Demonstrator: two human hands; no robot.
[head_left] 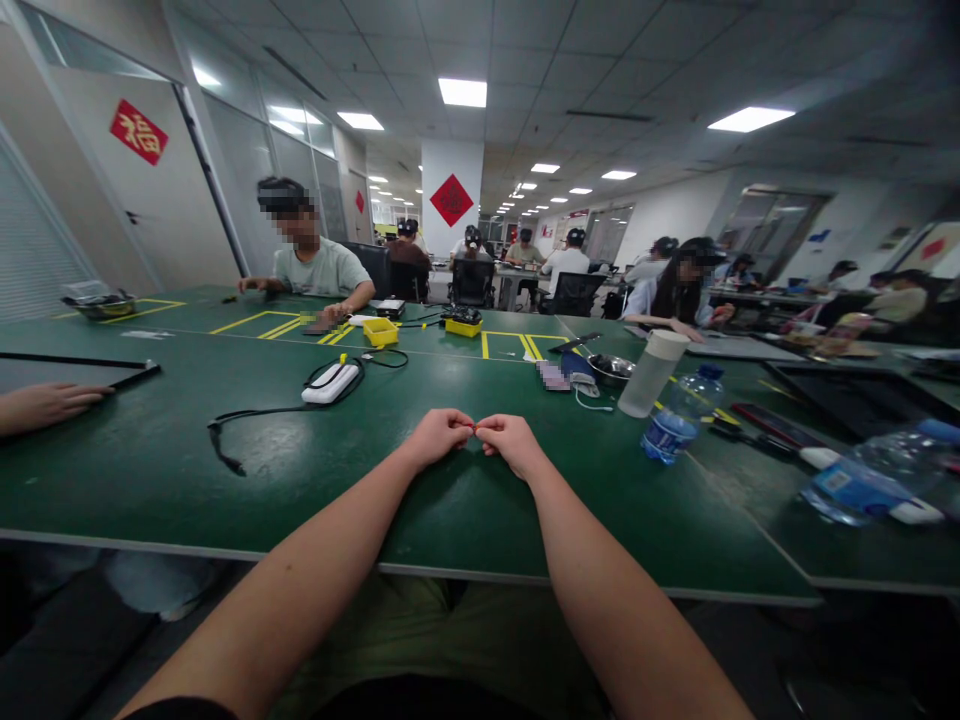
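Both my hands meet over the middle of the green table, fingertips nearly touching. Between them is a small red piece, too tiny to make out its kind. My left hand pinches it from the left, thumb and forefinger together. From the other side my right hand closes its fingertips on the same red piece. Most of the piece is hidden by the fingers.
A white power bank with a black cable lies to the left. On the right stand a frosted bottle, a water bottle and a tipped bottle. Yellow trays sit farther back. A neighbour's hand rests at far left; co-workers sit opposite.
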